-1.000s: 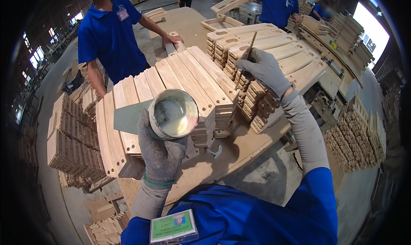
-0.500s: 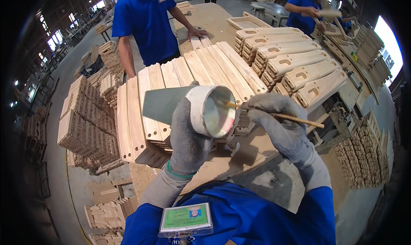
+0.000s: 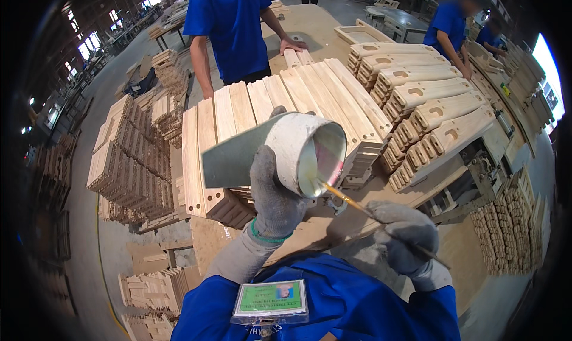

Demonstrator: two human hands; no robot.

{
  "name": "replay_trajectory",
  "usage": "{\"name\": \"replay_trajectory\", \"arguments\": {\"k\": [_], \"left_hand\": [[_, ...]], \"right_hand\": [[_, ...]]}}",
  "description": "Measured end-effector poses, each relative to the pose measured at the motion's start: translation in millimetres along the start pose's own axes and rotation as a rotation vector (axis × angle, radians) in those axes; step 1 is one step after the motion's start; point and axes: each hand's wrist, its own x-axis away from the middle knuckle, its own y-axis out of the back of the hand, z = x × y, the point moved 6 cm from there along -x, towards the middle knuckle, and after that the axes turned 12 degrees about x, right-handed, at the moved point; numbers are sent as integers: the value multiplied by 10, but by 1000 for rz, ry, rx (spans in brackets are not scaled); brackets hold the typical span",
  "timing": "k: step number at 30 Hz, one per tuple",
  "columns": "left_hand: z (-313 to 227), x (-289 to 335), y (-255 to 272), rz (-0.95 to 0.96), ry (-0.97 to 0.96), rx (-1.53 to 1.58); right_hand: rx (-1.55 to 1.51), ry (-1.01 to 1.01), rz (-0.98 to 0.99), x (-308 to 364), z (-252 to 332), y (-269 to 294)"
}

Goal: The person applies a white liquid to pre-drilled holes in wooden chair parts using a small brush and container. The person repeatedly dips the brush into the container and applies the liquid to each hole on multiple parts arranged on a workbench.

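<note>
My gloved left hand is closed around a white round cup, tilted so that its mouth faces right. A pale coating and a pink patch show inside it. A grey-green tapered flat piece extends left from the cup; how they join is hidden by my hand. My gloved right hand grips a thin wooden stick, its tip at the cup's lower rim. Just beyond the cup, pale wooden slats with drilled end holes lie stacked in rows on the table.
Wooden pieces with oval slots are stacked at the right of the table. More wood stacks stand left and on the floor at right. Across the table a person in blue rests a hand on slats; another person works at far right.
My right hand has moved down and toward me, drawing the stick's tip to the cup's lower rim. The cup has turned slightly. The far-right person's hands have come down onto the slotted pieces.
</note>
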Motion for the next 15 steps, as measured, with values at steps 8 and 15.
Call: {"name": "replay_trajectory", "arguments": {"k": [8,15], "left_hand": [[21,-2,36,-35,-59,-222],[-357,144,136,110,-552,-979]], "right_hand": [[111,-201,8,104,37,76],[-49,-580,-288,-899,-933,939]]}}
